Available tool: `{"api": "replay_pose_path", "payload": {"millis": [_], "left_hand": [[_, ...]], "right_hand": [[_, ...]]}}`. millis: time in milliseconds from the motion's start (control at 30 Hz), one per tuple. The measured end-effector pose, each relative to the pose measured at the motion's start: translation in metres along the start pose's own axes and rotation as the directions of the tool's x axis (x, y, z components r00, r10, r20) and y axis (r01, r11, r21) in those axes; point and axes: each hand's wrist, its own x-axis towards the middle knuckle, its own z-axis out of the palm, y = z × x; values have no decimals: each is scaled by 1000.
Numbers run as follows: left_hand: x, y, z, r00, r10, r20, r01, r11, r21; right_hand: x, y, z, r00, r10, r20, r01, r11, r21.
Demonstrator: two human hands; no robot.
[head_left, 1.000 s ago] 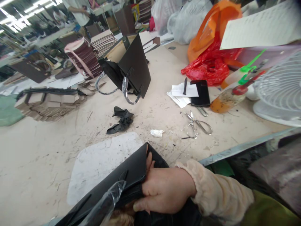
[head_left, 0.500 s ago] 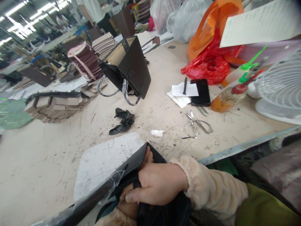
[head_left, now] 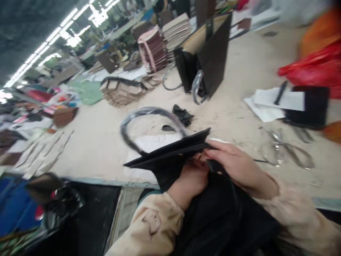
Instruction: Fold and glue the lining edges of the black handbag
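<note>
A black handbag (head_left: 170, 153) is held at the table's front edge, its plastic-wrapped looped handle (head_left: 149, 112) arching away over a white sheet (head_left: 160, 142). My left hand (head_left: 193, 179) is closed at the bag's opening, the fingers partly hidden against the black material. From the right, my right hand (head_left: 234, 161) grips the bag's edge beside the left, thumb and fingers pressed together around black material. Both hands nearly touch. Loose black cloth-like material (head_left: 213, 217) hangs beneath them, and the bag's lower part is hard to separate from it.
A second dark handbag (head_left: 213, 60) stands farther back. Scissors (head_left: 287, 149), a phone (head_left: 309, 106) with papers (head_left: 279, 99), and a red plastic bag (head_left: 317, 71) lie at right. Crumpled black material (head_left: 182, 115) sits mid-table; bundled cardboard pieces (head_left: 124, 90) are at left.
The view has swung left, so table items appear farther right. The bag has turned and its wrapped handle now shows upright; my left hand has come more into sight.
</note>
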Motion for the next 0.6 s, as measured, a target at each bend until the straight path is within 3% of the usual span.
{"api": "replay_pose_path", "payload": {"millis": [67,133,233,267,333,367,433,500,600], "left_hand": [[6,0,1,994,88,-62,-85,996,40],[3,-1,-4,990,137,-29,-137,991,4],[-26,-5,-16,991,135,11,-131,977,-165],[-41,-10,-21,996,83,-17,-84,972,-220],[-75,-27,-29,985,-143,-100,105,943,-315],[-92,-39,-32,949,-287,-132,225,906,-358],[-122,-69,-37,807,-567,-166,456,776,-435],[-140,-98,-39,716,-684,-142,541,672,-506],[-147,-125,-38,715,-698,-45,567,616,-546]], "right_hand": [[0,1,-1,995,79,-55,-76,996,51],[-1,1,0,981,166,-100,-155,982,107],[-4,2,1,961,217,-173,-183,964,191],[-5,2,1,962,213,-174,-179,965,193],[-7,4,1,968,208,-143,-183,968,169],[-7,4,1,968,215,-127,-194,968,158],[-8,4,1,963,243,-119,-224,962,156],[-9,2,2,952,278,-130,-255,953,166],[-9,-3,1,926,323,-196,-294,942,163]]}}
